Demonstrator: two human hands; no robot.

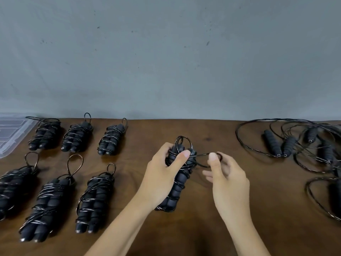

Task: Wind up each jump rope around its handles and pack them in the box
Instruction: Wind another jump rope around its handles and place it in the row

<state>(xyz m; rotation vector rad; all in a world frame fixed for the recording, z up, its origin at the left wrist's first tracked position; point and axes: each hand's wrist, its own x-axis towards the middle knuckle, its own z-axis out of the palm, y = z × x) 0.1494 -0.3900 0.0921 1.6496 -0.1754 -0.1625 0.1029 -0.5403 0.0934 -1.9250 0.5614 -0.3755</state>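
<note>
Head view: the left hand grips a wound jump rope by its paired handles, thumb pressed near the top, just above the brown bench; the right hand pinches the rope's loose end loop beside it; six wound bundles lie left, near a clear box; unwound ropes sprawl right.
</note>
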